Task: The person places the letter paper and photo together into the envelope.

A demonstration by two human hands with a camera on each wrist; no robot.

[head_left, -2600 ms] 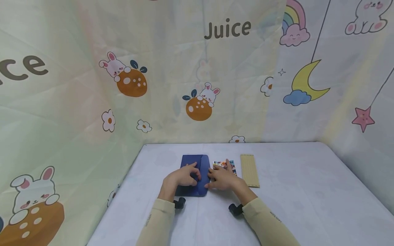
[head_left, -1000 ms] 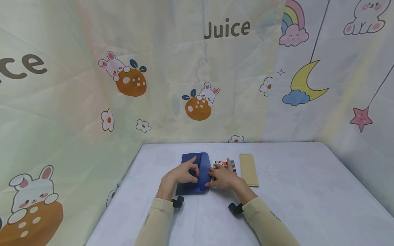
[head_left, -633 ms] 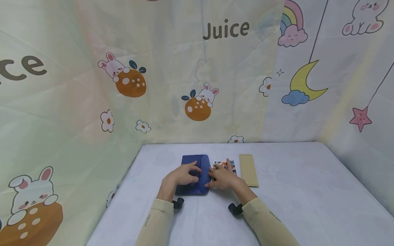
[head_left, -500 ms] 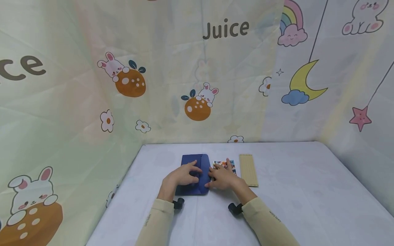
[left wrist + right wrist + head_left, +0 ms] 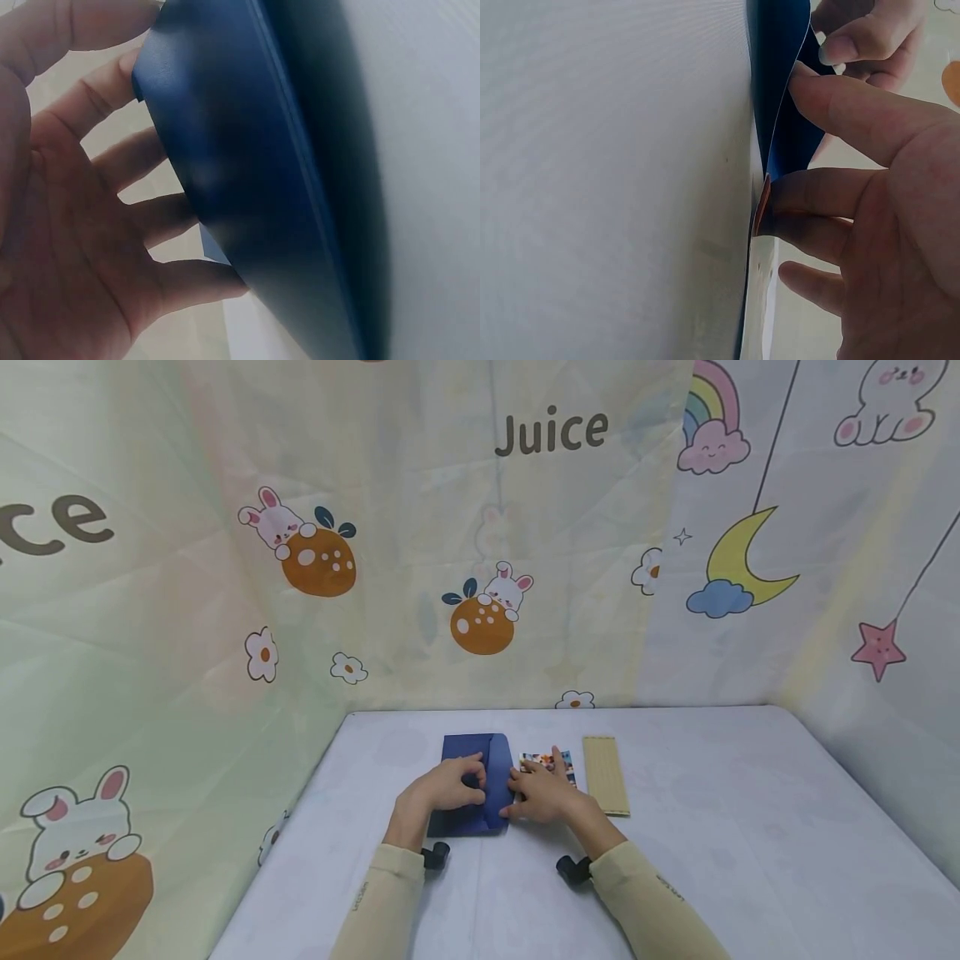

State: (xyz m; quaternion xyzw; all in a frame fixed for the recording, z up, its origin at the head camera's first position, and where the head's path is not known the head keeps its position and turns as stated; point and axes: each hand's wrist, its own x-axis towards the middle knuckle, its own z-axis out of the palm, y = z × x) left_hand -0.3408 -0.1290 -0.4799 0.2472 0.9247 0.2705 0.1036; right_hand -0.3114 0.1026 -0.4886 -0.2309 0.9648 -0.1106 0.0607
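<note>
We see the blue envelope [image 5: 498, 787] between the hands, its edge partly raised. The left hand [image 5: 444, 787] bends thumb and fingertips over it; we cannot tell whether they pinch. The right hand [image 5: 546, 795], loosely spread, touches its flap, partly covering a picture card [image 5: 537, 762]. Rightward, past a tan mat [image 5: 607, 777], white table [image 5: 750, 835] stretches wide.

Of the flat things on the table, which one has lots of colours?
The small picture card, partly covered by the right hand, between the other two. It has a many-coloured pattern; the envelope is blue and the strip tan.
</note>
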